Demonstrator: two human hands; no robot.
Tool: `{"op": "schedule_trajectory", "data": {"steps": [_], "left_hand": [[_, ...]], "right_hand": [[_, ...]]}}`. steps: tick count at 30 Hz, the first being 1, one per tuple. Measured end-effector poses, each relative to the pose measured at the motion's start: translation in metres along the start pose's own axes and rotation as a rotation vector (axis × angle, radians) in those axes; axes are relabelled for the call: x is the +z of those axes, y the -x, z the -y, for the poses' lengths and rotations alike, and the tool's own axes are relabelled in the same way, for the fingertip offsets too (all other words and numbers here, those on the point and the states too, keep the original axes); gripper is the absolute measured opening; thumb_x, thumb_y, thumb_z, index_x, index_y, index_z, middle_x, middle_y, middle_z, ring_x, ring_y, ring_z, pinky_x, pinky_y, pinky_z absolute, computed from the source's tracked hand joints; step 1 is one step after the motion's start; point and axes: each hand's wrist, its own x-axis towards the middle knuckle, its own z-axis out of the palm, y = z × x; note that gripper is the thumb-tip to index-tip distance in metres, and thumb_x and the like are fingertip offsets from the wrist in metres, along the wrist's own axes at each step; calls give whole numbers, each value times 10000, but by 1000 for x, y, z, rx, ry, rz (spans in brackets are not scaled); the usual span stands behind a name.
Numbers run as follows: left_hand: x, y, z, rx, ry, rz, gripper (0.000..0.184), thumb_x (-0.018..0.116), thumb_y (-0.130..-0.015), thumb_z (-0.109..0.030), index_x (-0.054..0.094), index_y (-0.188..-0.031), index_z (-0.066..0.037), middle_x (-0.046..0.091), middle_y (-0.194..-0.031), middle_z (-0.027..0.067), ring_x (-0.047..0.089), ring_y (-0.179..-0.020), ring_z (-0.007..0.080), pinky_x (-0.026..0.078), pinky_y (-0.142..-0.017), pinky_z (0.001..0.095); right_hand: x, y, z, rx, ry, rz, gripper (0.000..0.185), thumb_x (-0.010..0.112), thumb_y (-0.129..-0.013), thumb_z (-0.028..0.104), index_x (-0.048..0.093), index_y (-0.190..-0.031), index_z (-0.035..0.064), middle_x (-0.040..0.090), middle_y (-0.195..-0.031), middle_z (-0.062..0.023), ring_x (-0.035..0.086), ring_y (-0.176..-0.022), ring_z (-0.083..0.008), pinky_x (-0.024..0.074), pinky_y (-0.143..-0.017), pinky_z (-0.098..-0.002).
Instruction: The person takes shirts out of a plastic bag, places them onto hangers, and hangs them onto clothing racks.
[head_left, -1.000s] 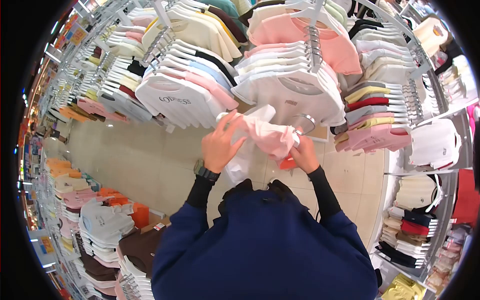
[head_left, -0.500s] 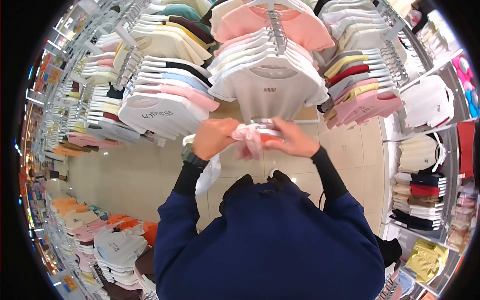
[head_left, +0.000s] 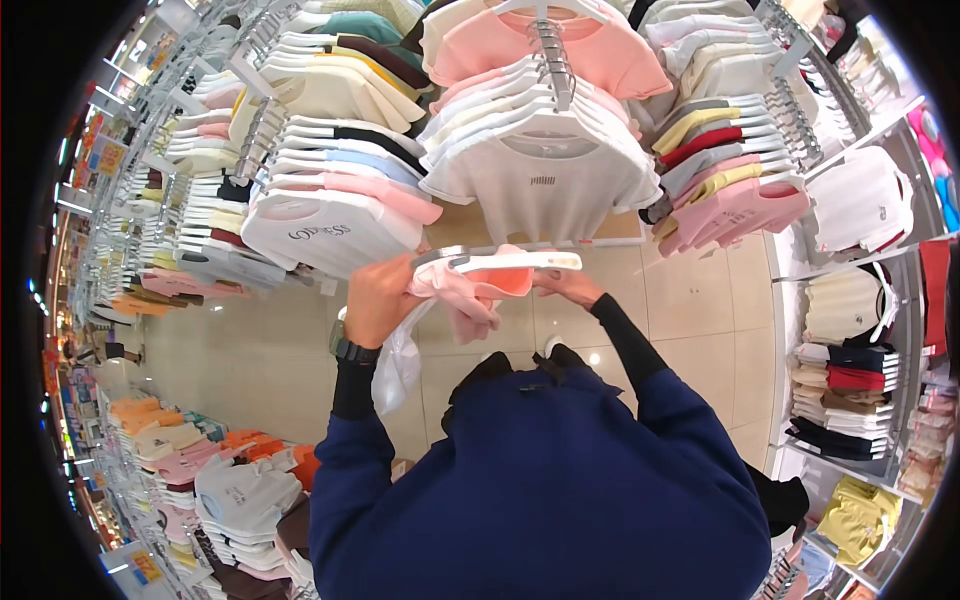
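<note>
Clutching pink garment (head_left: 472,312) in left hand (head_left: 378,300), white hanger (head_left: 540,261) now jutting, right hand (head_left: 572,287) near, grip unclear

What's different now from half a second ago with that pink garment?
The left hand has moved left, bringing the pink garment along; the white hanger now shows more plainly, one end pointing right. The right hand no longer covers it; whether it touches the garment is unclear. The hanging white shirt stayed put.
</note>
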Motion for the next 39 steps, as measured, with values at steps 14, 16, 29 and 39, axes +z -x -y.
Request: {"op": "schedule_trajectory", "data": {"steps": [14, 16, 29, 39], "left_hand": [[3, 55, 35, -193, -29, -161, 268, 809, -621, -187, 677, -829, -82, 632, -830, 43, 618, -661, 282, 481, -569, 355], [5, 57, 33, -173, -27, -176, 268, 797, -624, -181, 677, -844, -89, 617, -805, 40, 610, -654, 276, 475, -564, 355], [42, 43, 14, -142, -1, -162, 280, 753, -661, -211, 663, -907, -111, 587, -752, 40, 592, -646, 275, 451, -542, 356], [62, 18, 25, -279, 248, -129, 284, 766, -725, -318, 671, -842, -77, 611, -683, 135, 602, -647, 346, 442, -538, 403]], "right_hand": [[-23, -24, 55, -263, 44, -377, 273, 601, -803, 21, 558, -1073, 18, 620, -1019, -73, 629, -823, -142, 530, -756, -295], [-24, -21, 65, -241, 89, -376, 270, 564, -780, 12, 578, -1050, 19, 635, -973, -71, 637, -791, -151, 536, -702, -315], [39, 4, 130, -557, 719, -279, 185, 517, -755, -4, 584, -927, 8, 628, -891, -174, 618, -822, -362, 489, -745, -431], [72, 32, 167, -690, 848, -64, 311, 612, -811, 93, 588, -1119, 49, 657, -938, -101, 600, -804, -320, 475, -729, -396]]}}
